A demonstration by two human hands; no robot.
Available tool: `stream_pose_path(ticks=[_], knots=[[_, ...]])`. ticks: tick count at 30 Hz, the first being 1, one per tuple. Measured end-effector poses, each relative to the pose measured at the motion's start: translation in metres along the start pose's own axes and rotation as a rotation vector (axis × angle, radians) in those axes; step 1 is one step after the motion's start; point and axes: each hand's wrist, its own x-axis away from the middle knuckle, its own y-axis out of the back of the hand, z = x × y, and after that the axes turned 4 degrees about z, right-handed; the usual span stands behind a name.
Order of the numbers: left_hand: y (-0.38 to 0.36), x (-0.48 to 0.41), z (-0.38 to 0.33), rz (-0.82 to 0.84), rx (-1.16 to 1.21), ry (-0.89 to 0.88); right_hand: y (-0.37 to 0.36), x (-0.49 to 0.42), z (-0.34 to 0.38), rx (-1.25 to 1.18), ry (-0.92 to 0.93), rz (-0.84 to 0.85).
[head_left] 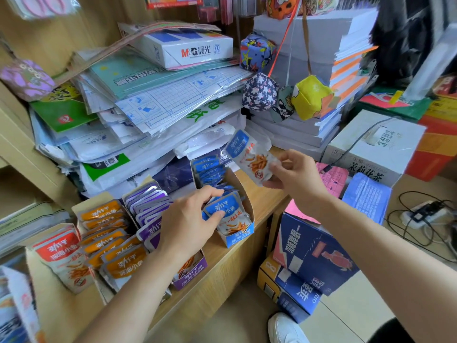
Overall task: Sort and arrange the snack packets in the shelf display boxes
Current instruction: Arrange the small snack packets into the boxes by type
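Note:
Four display boxes of snack packets stand in a row on the wooden shelf [230, 266]. The blue box [241, 237] on the right holds blue packets in front and at the back, with a gap in the middle. My left hand [190, 221] grips the front blue packets [222, 206] there, thumb on the foremost one. My right hand [294, 174] pinches a single blue-and-white packet [252, 155] in the air above the box's right rear. To the left are the purple box [190, 273], orange packets [111, 241] and red packets [59, 248].
Behind the boxes lies a tall heap of stationery and plastic sleeves [153, 95]. Fabric cubes [311, 97] hang on strings over paper reams at the right. Cartons [311, 263] stand on the floor below the shelf end, cables [425, 214] beyond, my white shoe [284, 328] near.

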Motion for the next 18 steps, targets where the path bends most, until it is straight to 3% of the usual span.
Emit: stream_pose_path(ticks=[5, 10, 14, 18], knots=[[-0.006, -0.002, -0.001, -0.042, 0.01, 0.024, 0.009, 0.004, 0.003, -0.439, -0.149, 0.002], [-0.01, -0.004, -0.005, -0.094, 0.04, 0.094, 0.013, 0.015, 0.009, -0.655, -0.236, 0.096], [-0.014, -0.007, -0.002, -0.067, 0.164, 0.138, 0.013, 0.029, 0.006, -0.547, -0.256, 0.248], [-0.016, -0.009, -0.001, -0.055, 0.307, 0.18, 0.008, 0.036, -0.014, -0.224, -0.206, 0.337]])
